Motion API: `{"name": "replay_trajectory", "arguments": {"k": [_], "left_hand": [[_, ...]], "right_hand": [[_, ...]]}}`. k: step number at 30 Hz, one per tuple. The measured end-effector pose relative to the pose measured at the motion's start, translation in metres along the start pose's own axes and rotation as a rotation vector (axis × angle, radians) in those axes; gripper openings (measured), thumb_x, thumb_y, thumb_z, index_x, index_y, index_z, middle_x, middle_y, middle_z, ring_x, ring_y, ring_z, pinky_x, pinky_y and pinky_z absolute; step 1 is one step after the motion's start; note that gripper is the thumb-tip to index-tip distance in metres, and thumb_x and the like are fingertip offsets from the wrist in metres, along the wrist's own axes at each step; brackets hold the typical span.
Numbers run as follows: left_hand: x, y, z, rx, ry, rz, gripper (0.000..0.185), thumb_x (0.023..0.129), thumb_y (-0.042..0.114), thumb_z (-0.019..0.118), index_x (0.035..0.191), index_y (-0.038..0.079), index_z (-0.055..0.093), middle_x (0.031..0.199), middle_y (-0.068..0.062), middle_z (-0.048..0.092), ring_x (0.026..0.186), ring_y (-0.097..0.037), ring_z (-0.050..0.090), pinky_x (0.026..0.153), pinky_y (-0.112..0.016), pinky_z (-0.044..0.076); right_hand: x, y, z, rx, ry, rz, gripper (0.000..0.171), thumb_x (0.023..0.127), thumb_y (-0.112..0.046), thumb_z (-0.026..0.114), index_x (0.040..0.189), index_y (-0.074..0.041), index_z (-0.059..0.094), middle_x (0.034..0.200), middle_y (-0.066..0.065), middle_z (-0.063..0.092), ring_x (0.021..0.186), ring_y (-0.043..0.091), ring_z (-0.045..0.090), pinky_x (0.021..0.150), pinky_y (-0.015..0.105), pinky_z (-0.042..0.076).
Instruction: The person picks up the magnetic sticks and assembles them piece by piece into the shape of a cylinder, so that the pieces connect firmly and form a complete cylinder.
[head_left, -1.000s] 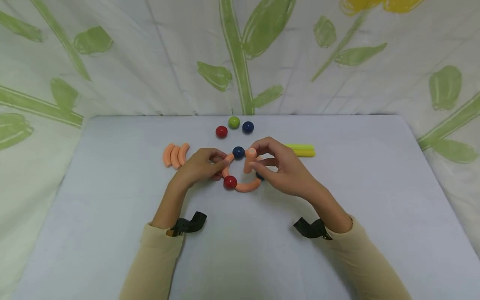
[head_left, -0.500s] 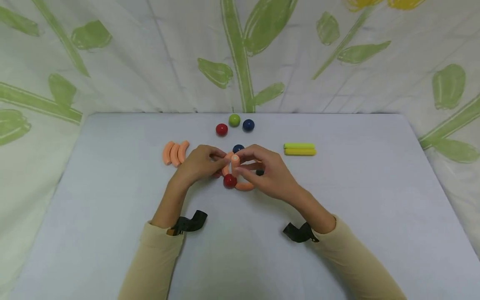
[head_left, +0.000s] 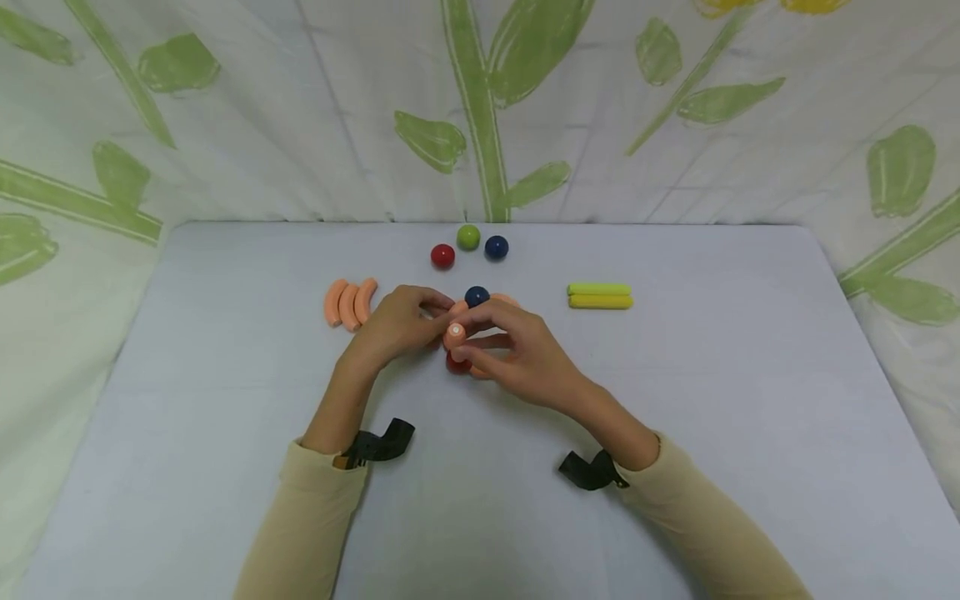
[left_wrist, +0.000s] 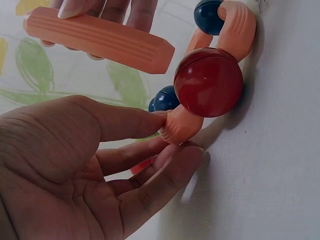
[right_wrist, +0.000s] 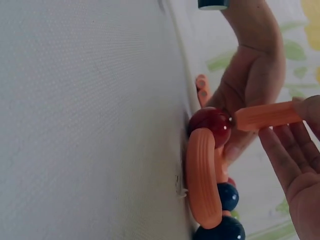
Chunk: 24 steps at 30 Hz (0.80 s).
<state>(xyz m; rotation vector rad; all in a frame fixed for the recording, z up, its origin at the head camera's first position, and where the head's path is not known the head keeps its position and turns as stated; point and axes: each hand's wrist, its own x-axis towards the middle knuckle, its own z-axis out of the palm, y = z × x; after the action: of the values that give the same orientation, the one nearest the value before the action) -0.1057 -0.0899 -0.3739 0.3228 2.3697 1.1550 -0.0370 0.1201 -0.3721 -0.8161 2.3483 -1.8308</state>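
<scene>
A ring of curved orange magnetic sticks joined by balls lies on the table. It includes a red ball (left_wrist: 209,82) and a blue ball (head_left: 477,297). My left hand (head_left: 401,323) pinches the ring's left curved stick (left_wrist: 182,124) between thumb and fingers. Held by the fingertips of my right hand (head_left: 528,350), a straight orange magnetic stick (right_wrist: 267,116) stands upright, its lower end right at the top of the red ball. Seen from the head, the right hand covers much of the ring. The curved stick (right_wrist: 203,177) on the red ball's other side is free of both hands.
Left of the ring lie several curved orange sticks (head_left: 349,307) side by side. Behind it sit a loose red ball (head_left: 443,256), a green ball (head_left: 468,237) and another blue ball (head_left: 497,247). Yellow sticks (head_left: 600,302) lie to the right. A painted curtain (head_left: 300,125) hangs behind the table.
My right hand has moved left with the straight orange stick, from inside the ring to over the red ball. The left hand has kept its place on the curved stick.
</scene>
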Motion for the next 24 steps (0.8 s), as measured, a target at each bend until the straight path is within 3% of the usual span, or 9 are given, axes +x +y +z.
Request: {"name": "replay_trajectory", "arguments": {"k": [11,19,24], "left_hand": [[0.000,0.004,0.001,-0.038,0.019,-0.026,0.045,0.102,0.041,0.068,0.132,0.008,0.072,0.126,-0.009,0.075,0.111,-0.028,0.072,0.098,-0.044,0.056],[-0.003,0.003,-0.006,-0.028,0.018,0.011,0.039,0.102,0.035,0.069,0.133,0.012,0.071,0.129,-0.010,0.073,0.115,-0.030,0.073,0.102,-0.048,0.057],[-0.007,0.003,-0.012,0.046,-0.011,0.068,0.028,0.103,0.023,0.065,0.128,0.011,0.072,0.121,-0.011,0.073,0.111,-0.029,0.070,0.099,-0.045,0.056]], "right_hand": [[0.000,0.005,0.001,-0.068,-0.019,-0.022,0.022,0.097,-0.005,0.076,0.118,-0.008,0.070,0.118,0.008,0.065,0.118,0.020,0.069,0.092,0.029,0.063],[-0.001,0.006,0.001,-0.077,-0.002,-0.063,0.022,0.096,0.000,0.075,0.116,-0.006,0.070,0.119,0.010,0.065,0.114,0.022,0.072,0.090,0.029,0.064],[0.000,0.009,0.002,-0.073,0.012,-0.091,0.023,0.095,0.002,0.076,0.115,-0.007,0.069,0.115,0.009,0.065,0.115,0.021,0.070,0.088,0.029,0.064]]}}
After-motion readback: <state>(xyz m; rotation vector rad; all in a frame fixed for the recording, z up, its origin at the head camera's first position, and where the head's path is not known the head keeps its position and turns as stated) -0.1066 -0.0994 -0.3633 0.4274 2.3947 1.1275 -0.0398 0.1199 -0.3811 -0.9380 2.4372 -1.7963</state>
